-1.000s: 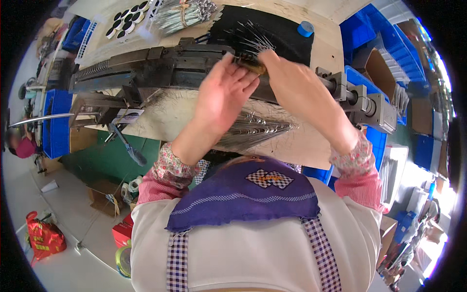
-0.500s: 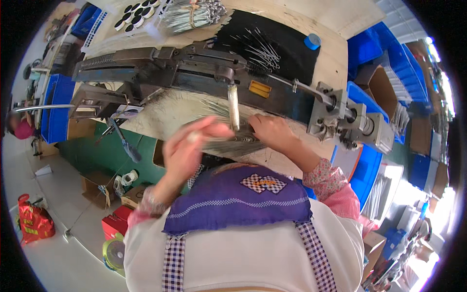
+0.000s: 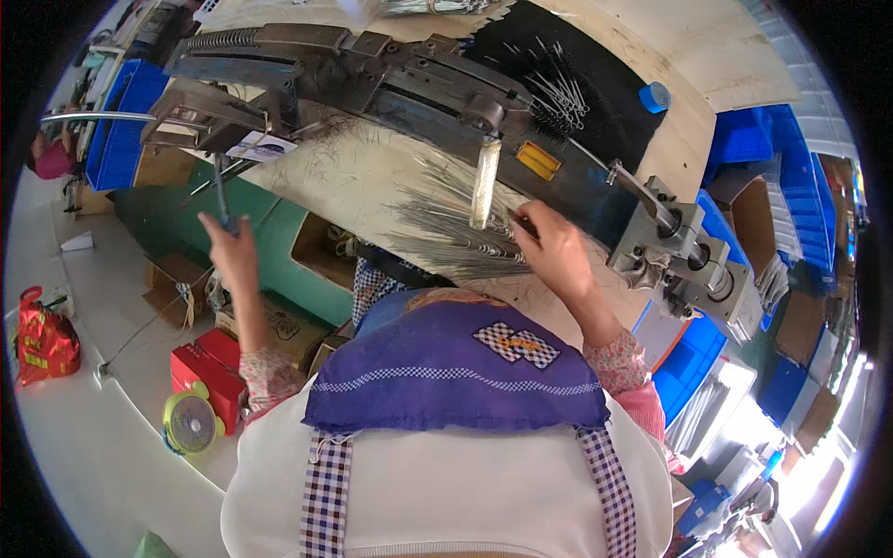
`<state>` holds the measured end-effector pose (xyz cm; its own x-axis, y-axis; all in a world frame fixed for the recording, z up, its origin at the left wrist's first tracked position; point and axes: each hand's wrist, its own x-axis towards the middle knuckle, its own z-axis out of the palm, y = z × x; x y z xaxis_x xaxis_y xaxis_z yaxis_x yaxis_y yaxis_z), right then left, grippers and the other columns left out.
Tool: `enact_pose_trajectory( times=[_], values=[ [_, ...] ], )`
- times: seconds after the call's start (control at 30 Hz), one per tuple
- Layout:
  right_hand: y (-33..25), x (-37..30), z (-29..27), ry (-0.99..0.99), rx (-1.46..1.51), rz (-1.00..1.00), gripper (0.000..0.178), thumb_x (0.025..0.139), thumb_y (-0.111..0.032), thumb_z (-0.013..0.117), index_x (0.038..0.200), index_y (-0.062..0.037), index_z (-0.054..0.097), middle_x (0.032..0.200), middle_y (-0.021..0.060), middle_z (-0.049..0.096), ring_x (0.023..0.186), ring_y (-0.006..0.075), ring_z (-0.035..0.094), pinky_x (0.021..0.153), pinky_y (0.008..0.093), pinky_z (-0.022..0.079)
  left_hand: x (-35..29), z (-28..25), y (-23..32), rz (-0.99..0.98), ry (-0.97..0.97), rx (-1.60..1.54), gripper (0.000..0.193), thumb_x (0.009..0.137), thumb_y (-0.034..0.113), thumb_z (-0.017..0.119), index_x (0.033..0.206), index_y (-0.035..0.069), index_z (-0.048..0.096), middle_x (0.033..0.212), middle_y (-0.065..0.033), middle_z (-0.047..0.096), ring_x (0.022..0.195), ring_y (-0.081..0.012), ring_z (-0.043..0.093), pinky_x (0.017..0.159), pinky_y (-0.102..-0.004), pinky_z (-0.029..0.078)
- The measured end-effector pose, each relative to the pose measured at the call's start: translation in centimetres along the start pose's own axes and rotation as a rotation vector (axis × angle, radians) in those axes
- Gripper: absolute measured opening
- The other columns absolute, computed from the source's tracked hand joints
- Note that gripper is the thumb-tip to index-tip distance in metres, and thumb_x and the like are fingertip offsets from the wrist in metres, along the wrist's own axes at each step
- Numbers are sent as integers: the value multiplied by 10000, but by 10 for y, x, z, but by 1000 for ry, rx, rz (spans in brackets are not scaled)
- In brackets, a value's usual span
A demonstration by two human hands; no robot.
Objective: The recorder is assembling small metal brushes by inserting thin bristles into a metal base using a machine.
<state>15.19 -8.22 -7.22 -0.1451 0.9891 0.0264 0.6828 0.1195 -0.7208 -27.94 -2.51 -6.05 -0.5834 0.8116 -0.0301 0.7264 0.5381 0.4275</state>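
My left hand (image 3: 234, 259) is at the lower end of a lever with a grey-blue grip (image 3: 230, 221), thumb and fingers on either side of it; the palm side is hidden. My right hand (image 3: 563, 259) is bent, with its fingertips pinched at the right ends of a spread of thin metal wires (image 3: 446, 228) on the bench. How many wires it pinches is hidden. Just left of these fingers, a pale wrapped handle (image 3: 485, 181) hangs from the dark metal machine (image 3: 391, 79).
A metal spindle unit (image 3: 688, 246) stands at the right end. Behind the machine, looped wires (image 3: 563, 93) and a blue roll (image 3: 655, 97) lie on a black mat (image 3: 614, 121). A yellow tray (image 3: 538, 160) sits on the machine. Below left are a red box (image 3: 206, 372) and small fan (image 3: 193, 421).
My left hand has left the wires and gone left and down to the lever grip. My right hand stays by the wires. The whole view has shifted and turned slightly.
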Motion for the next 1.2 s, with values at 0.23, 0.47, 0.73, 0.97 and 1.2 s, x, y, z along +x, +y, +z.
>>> enact_pose_trajectory(
  times=[0.23,0.47,0.73,0.97,1.2],
  values=[
    [-65,-33,-96,474,-164,-48,138,800,26,650,914,-18,586,823,120,622,676,221,613,615,311,489,-105,-7,154,1179,-224,-816,649,839,312,661,1345,-33,445,1330,-168,533,1198,-313,514,1034,-411,363],
    [-133,7,-131,432,-98,-325,134,794,-21,689,923,-7,655,853,122,675,663,207,641,604,278,501,-162,-2,213,869,-1502,-1050,274,970,132,490,1213,8,479,901,-85,553,833,-170,576,754,-305,473],
    [-49,29,-120,331,-328,-247,138,830,-18,640,966,-16,664,877,93,642,739,217,627,655,298,500,-117,54,153,979,-874,-866,153,1010,147,391,1026,34,494,898,-60,484,874,-156,460,800,-285,415],
    [-42,49,-104,280,-516,-374,200,744,-46,629,943,-61,641,820,71,580,778,250,608,649,355,521,-178,4,216,68,-1621,-1496,204,1015,312,422,936,128,465,619,30,341,490,-38,305,435,-204,271],
    [-51,40,-103,220,-479,-313,254,720,62,596,954,-34,620,818,100,558,751,292,589,649,386,506,-73,-13,171,-306,-1546,-2046,218,1020,252,400,1079,75,513,628,28,330,387,-19,167,330,-200,159]
  ],
)
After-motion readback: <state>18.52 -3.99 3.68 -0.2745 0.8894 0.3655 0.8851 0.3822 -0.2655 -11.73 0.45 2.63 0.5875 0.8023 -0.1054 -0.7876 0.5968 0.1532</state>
